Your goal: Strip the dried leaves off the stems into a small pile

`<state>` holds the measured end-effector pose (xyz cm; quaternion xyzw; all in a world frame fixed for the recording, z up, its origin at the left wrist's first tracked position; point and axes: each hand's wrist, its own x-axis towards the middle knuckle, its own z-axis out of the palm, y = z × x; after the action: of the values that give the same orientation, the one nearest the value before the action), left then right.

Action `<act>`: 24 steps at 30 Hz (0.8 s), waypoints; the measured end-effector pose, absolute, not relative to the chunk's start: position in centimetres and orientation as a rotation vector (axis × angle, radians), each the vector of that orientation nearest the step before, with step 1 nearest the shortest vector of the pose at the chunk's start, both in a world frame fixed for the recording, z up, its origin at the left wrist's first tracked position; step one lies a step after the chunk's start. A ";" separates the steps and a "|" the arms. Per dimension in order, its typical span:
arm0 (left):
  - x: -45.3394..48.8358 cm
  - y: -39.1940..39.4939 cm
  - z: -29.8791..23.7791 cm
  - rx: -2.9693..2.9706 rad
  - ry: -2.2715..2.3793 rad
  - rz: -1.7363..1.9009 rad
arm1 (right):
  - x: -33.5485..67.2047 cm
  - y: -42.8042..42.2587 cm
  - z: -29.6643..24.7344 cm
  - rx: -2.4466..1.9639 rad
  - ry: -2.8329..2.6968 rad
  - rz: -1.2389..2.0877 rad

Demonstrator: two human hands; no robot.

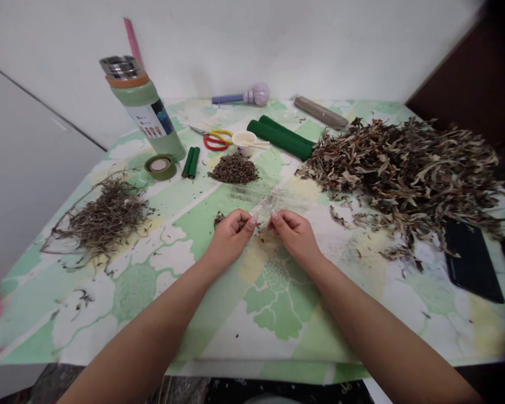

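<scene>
My left hand [234,233] is closed in a pinch over the middle of the table, thumb against fingers. Opposite it, a short gap away, my right hand [292,233] pinches in the same way. Whatever the fingertips hold is too small to make out. A dried leaf scrap [219,219] shows just behind my left hand. Dark crumbs and dust lie on the cloth around the fingertips. Beyond the hands sits a small heap of crumbled dried leaf [234,169]. To the right spreads a large pile of dried leaves [404,163]; thin dry stems [109,216] are heaped at left.
A green bottle [151,112] stands at back left, near a tape roll [160,166] and two short green rolls [191,163]. Scissors [216,140], a small white cup [244,143], long green rolls [281,137] and a purple-headed mallet [242,96] lie behind. A phone [473,261] lies right.
</scene>
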<state>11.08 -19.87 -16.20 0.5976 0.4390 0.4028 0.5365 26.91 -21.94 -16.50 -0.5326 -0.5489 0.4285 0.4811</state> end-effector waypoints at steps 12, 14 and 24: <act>11.2 -19.9 -16.4 1.480 0.968 0.859 | 26.6 -22.3 -16.4 -1.251 -1.461 1.106; 11.1 -19.9 -16.4 1.455 0.940 0.841 | 26.7 -22.2 -16.4 -1.255 -1.443 1.102; 11.1 -19.9 -16.6 1.399 0.903 0.816 | 26.9 -22.1 -16.6 -1.249 -1.466 1.062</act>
<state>11.09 -19.94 -16.63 0.6035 0.3896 0.3519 0.6002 26.91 -22.09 -16.63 -0.5061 -0.5938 0.4302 0.4540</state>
